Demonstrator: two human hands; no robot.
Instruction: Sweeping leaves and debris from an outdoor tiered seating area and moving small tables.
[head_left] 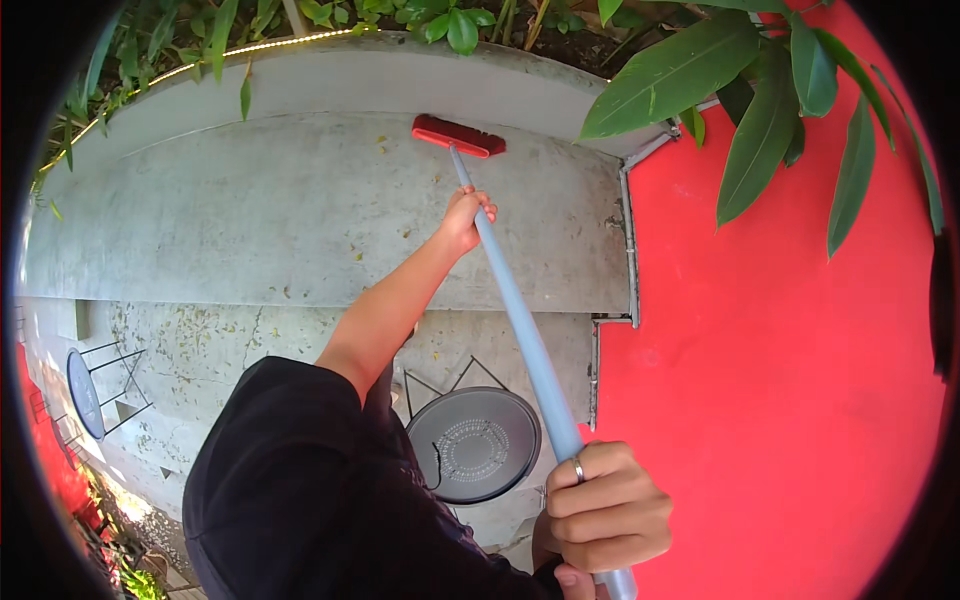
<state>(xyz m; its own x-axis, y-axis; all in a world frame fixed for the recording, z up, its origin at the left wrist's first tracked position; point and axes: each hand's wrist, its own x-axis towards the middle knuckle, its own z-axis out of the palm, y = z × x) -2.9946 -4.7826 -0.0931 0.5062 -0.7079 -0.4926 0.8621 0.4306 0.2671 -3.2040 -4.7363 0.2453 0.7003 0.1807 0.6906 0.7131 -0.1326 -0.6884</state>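
A push broom with a long pale blue-grey handle (525,330) slants across the view. Its red head (458,135) rests at the far side of the raised grey concrete, close to the low wall. My left hand (466,217), arm stretched out, is wrapped round the lower handle not far from the head. Closer to me, my right hand (610,510), a ring on one finger, grips the handle near its top end. Small dry leaves (358,256) are scattered on the concrete, a few of them near the broom head.
A round dark metal table (475,445) stands below the concrete step edge (250,303); another round table (86,394) is at far left. A red wall (770,350) closes off the right, with pipes (630,240) along it. Broad green leaves (680,70) overhang at upper right.
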